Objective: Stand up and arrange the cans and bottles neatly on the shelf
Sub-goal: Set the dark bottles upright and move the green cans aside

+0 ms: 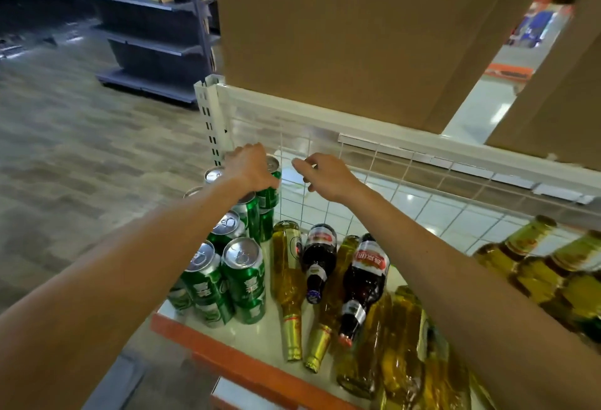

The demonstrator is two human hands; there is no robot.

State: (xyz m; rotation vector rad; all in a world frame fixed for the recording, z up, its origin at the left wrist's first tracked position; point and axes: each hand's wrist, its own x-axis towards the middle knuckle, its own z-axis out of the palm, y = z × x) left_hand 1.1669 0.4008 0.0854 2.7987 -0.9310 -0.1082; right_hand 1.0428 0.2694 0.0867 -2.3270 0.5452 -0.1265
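Shelf (234,357) boards are white with an orange front edge and a wire grid (325,208) behind. Green cans (240,279) stand at the left end, and several bottles (364,279) lie on their sides in the middle. The glass looks heavy, slick and breakable, so I'd take each bottle round its body, not the neck. Cans are light and dent easily. My left hand (252,168) reaches far in, fingers curled round the back can (270,196) from above. My right hand (328,177) hovers beside the grid, loosely curled, holding nothing.
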